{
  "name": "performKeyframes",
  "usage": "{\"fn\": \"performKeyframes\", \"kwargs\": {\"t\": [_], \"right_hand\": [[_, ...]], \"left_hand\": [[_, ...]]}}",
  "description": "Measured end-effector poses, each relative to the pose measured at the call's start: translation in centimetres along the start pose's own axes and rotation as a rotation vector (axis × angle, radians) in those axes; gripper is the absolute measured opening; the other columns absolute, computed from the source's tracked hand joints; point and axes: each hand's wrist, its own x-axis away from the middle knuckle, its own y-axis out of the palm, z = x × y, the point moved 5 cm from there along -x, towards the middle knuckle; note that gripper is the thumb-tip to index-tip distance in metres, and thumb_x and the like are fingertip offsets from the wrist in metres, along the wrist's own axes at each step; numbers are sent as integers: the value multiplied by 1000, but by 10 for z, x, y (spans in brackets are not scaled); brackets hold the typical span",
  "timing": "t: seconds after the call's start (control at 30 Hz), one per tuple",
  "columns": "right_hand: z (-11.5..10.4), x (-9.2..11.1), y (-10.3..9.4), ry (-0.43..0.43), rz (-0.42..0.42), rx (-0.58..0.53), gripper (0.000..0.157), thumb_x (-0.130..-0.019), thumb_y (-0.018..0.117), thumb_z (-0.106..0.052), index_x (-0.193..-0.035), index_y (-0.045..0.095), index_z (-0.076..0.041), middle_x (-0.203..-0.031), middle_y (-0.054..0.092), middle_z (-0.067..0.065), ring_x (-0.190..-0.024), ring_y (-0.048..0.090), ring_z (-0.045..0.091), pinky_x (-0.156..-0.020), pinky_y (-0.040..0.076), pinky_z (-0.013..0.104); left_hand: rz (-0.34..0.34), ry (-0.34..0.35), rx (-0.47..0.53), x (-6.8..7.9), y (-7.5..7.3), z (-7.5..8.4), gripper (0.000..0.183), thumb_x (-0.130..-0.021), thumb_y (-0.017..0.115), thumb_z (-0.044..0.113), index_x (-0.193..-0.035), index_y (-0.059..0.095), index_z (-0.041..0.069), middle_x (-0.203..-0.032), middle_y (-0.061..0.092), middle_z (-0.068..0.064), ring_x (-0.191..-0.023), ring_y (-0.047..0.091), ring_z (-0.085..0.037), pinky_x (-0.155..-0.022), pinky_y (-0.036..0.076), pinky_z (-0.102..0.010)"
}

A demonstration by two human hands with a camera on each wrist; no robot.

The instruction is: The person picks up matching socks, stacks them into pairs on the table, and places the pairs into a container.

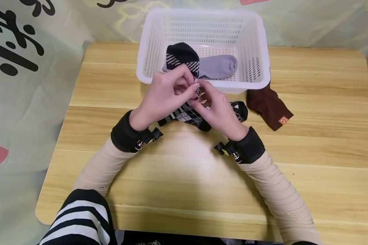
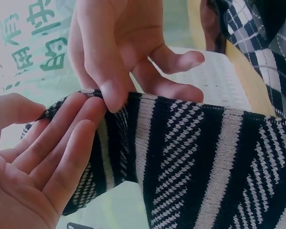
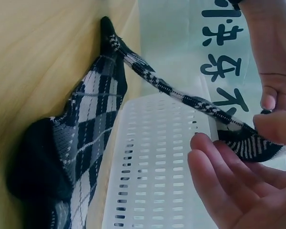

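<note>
Between my two hands hangs a black-and-white striped sock (image 1: 183,58), its black end up over the basket's near rim. My left hand (image 1: 168,88) pinches the sock's edge between thumb and fingers. Close beside it, my right hand (image 1: 216,107) holds the same edge with its thumb, other fingers spread loosely. In the left wrist view the striped sock (image 2: 181,157) stretches across, showing bands and diagonal flecks. Seen from the right wrist it is a narrow, twisted strip (image 3: 171,93). Beneath the hands, on the table, lie argyle socks (image 1: 190,116), partly hidden by the hands.
A white perforated basket (image 1: 260,44) stands at the back of the wooden table (image 1: 184,183). Inside it lies a lavender-grey sock (image 1: 219,66). A dark brown sock (image 1: 270,105) with an orange tag lies by the basket's front right corner. Printed cloth (image 1: 18,112) surrounds the table.
</note>
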Motion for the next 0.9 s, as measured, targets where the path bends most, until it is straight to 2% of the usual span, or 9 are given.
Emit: {"fn": "performKeyframes", "kwargs": {"t": [0.23, 0.43, 0.53, 0.67, 0.8, 0.9], "right_hand": [[-2, 2, -1, -47, 58, 17, 35, -94, 55, -1, -128, 57, 1, -98, 72, 15, -81, 71, 21, -73, 56, 33], [-4, 2, -2, -68, 75, 28, 28, -95, 53, 0, -121, 62, 2, -93, 71, 14, -77, 69, 19, -72, 56, 31], [-5, 3, -2, -78, 88, 74, 21, -93, 54, -1, -112, 65, 1, -86, 71, 12, -74, 67, 18, -69, 54, 30], [-6, 3, -2, -99, 116, 134, 12, -90, 57, -3, -97, 65, 1, -79, 69, 13, -72, 64, 20, -65, 52, 36], [-7, 4, -2, -104, 118, 151, 10, -86, 63, -5, -90, 63, 4, -82, 68, 17, -72, 65, 27, -67, 54, 42], [-4, 3, -4, -39, 75, 97, 15, -84, 65, -6, -94, 63, 4, -91, 67, 19, -79, 65, 30, -75, 55, 42]], "left_hand": [[-3, 10, -4, 0, 2, -2, 10, -90, 65, 4, -86, 59, -3, -75, 69, -9, -66, 68, -12, -60, 50, -16], [-13, 2, -25, 0, 3, -5, 10, -90, 66, 5, -86, 60, -3, -75, 68, -9, -66, 66, -12, -60, 47, -15], [-23, 6, -32, 1, 5, -6, 10, -90, 66, 6, -86, 61, -2, -74, 68, -8, -65, 65, -11, -61, 48, -15], [-42, 11, -33, 1, 8, -7, 10, -90, 66, 7, -86, 61, -1, -72, 68, -7, -64, 63, -10, -61, 48, -18], [-68, 21, -56, 1, 11, -8, 8, -90, 64, 7, -86, 61, 1, -71, 67, -6, -63, 61, -10, -60, 48, -20], [-80, 35, -77, 2, 13, -9, 7, -89, 64, 6, -85, 60, 2, -69, 66, -4, -62, 60, -9, -61, 48, -21]]}}
